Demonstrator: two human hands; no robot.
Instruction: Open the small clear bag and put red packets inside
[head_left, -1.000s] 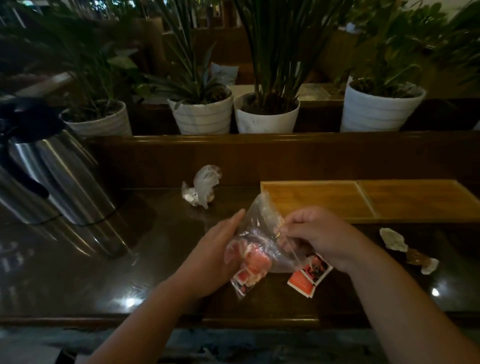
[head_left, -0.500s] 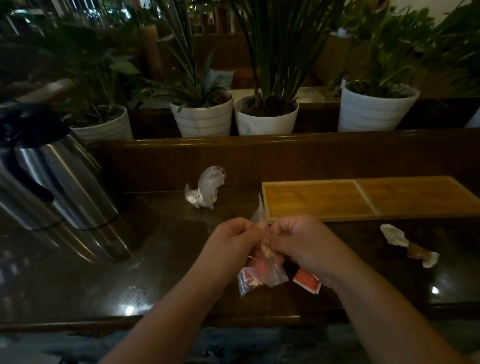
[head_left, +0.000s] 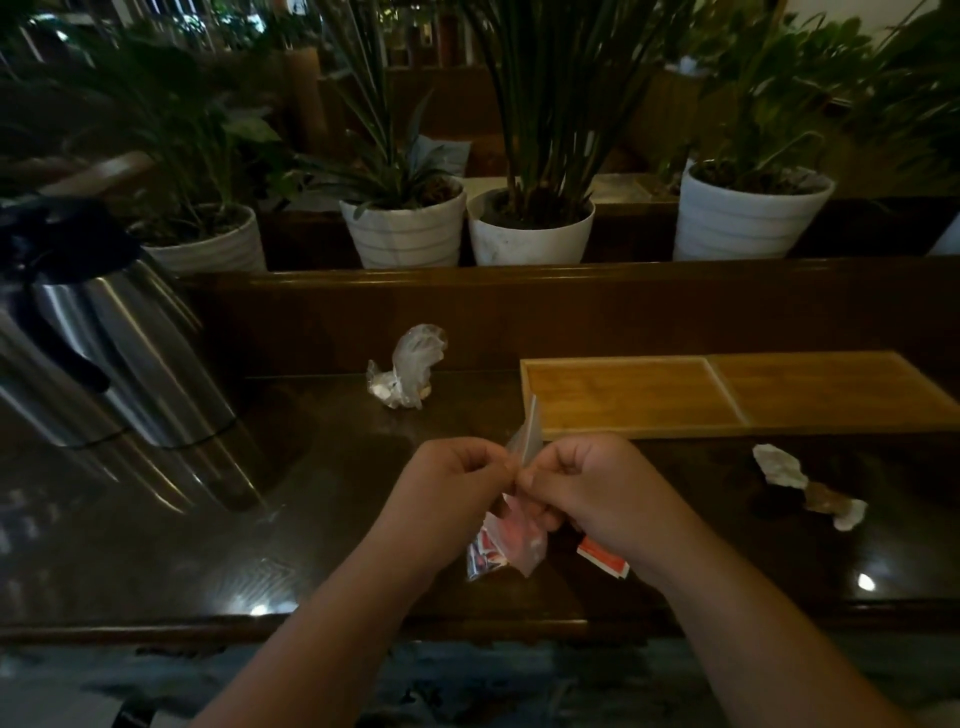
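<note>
The person's left hand (head_left: 457, 480) and right hand (head_left: 587, 483) are meeting knuckle to knuckle above the near middle of the dark wooden table (head_left: 337, 519), each with fingers curled and pinching the top of a small clear plastic bag (head_left: 506, 540). The bag is hanging between and below the two hands, its upper edge sticking up just past the fingertips, and red and white sachets are showing through the plastic at its bottom. A loose red sachet (head_left: 605, 561) is lying on the table just right of the bag, partly under the right wrist. Farther off, a wooden two-part tray (head_left: 727, 395) is sitting right of centre, and a crumpled clear bag (head_left: 410, 371) is lying at the far middle. Wrapped sweets (head_left: 808, 486) are resting near the right edge. Steel thermos jugs (head_left: 104, 343) are standing at the left, and white plant pots (head_left: 530, 234) are lining the ledge beyond.
</note>
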